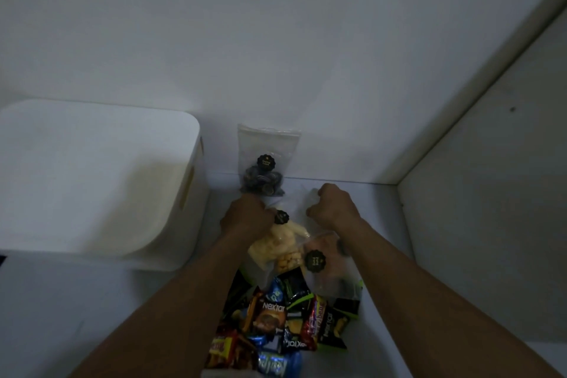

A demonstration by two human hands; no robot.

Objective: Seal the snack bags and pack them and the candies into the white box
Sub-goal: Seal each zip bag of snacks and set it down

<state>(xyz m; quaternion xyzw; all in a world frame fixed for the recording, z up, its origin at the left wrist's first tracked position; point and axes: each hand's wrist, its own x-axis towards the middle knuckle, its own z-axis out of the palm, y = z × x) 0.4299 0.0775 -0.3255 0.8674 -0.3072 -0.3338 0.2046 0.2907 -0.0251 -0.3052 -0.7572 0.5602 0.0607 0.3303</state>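
Observation:
A clear snack bag of pale yellow chips (283, 239) lies on the white surface. My left hand (245, 218) and my right hand (334, 205) each pinch a side of its top edge. Behind it, a clear bag of dark round snacks (267, 163) leans upright against the wall. Another clear bag with a black sticker (325, 261) lies under my right forearm. A pile of wrapped candies (285, 322) sits between my forearms. The white box (92, 181) stands at the left with its lid on.
A white wall (276, 40) rises just behind the bags. A side panel (491, 163) closes the space at the right. The white surface (76, 301) stretches in front of the box at the lower left.

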